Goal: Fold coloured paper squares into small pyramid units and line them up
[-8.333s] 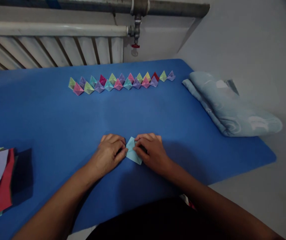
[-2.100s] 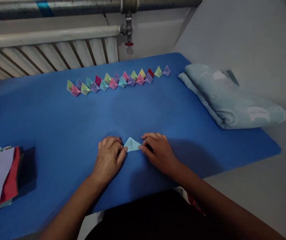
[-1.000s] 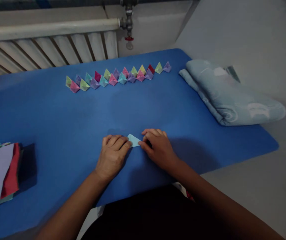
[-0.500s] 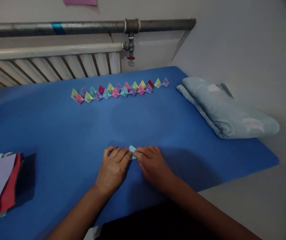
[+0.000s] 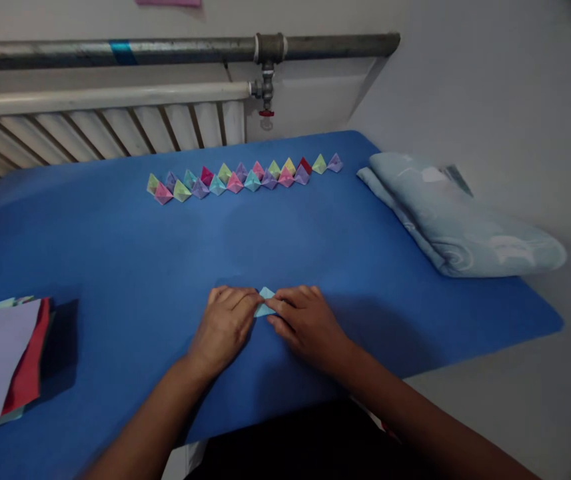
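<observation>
Between my two hands, a small piece of folded light blue paper (image 5: 266, 293) lies on the blue table surface (image 5: 165, 267). My left hand (image 5: 224, 323) is closed at its left side, fingers bent and pressed on the paper's edge. From the right, my right hand (image 5: 308, 323) grips it with thumb and fingers, the index fingertip on its middle. Much of the paper is hidden beneath the fingers. Farther back stand folded paper pieces (image 5: 235, 183) in pink, green, purple, yellow, red and blue, set in two close rows.
A stack of coloured paper sheets (image 5: 0, 360), purple and red on top, lies at the left. A folded pale blue blanket (image 5: 465, 220) rests at the right by the wall. Behind the table are a white radiator (image 5: 135, 130) and a metal pipe with a red-handled valve (image 5: 266, 113).
The view has shifted slightly. My right thumb has moved a little away from the paper's lower edge, and the fingers of both hands have shifted slightly on the paper.
</observation>
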### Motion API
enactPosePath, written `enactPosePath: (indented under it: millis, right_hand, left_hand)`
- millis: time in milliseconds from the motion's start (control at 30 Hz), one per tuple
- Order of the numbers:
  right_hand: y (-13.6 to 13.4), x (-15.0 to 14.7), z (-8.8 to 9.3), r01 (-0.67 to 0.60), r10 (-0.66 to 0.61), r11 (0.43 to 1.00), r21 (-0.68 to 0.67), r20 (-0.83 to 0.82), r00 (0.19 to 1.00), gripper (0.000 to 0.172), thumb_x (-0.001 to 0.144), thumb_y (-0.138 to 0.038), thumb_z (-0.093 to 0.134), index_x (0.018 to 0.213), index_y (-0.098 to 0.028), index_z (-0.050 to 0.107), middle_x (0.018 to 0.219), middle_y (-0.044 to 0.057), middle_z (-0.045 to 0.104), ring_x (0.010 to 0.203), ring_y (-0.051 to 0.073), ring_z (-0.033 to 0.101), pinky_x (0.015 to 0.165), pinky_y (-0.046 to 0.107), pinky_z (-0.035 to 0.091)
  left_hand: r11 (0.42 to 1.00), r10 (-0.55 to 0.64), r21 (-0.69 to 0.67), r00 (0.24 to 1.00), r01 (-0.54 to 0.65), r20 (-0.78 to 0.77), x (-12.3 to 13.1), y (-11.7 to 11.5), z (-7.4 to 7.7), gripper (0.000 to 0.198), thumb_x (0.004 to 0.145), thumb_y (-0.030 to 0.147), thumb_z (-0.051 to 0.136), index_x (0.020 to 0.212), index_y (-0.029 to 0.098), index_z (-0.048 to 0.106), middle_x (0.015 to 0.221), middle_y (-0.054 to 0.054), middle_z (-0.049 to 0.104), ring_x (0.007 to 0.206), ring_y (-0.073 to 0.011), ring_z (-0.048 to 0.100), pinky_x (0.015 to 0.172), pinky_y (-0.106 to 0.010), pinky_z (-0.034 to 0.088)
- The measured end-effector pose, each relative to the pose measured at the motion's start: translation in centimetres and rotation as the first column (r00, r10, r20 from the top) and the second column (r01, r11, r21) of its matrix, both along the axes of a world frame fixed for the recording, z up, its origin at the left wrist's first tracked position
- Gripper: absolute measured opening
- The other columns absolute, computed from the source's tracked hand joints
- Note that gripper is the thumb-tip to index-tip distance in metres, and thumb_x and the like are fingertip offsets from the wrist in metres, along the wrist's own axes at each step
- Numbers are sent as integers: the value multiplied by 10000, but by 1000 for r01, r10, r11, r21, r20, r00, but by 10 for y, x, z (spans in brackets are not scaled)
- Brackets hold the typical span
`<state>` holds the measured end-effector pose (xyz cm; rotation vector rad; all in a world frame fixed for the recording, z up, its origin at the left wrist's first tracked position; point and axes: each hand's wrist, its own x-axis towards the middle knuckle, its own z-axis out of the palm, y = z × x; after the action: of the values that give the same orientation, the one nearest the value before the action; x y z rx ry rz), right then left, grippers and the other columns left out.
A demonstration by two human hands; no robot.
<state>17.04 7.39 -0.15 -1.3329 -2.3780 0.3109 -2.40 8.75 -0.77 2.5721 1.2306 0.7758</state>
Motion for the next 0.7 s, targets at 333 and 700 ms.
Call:
enactPosePath:
  millis: [333,700]
  right_hand:
    - [6,-2,-4,26,-26,1000,3,-38,999,187,927,-280,527,1013,-218,682,991,53,685,853,194,557,747,347,349]
    - [8,-5,-3,76,-78,996,-48,-50,996,138,906,-280,565,981,-232,670,987,42,679,860,195,558,762,346,355]
  left_hand:
    - [994,3,-110,996,7,92,-11,2,-1,174,942,238,469,935,204,639,1039,-48,683,972,-195,601,867,-392,397]
    - [990,-1,-140,996,13,86,-12,3,-4,123,913,195,522,962,211,633,1053,-39,663,989,-196,577,863,-385,388]
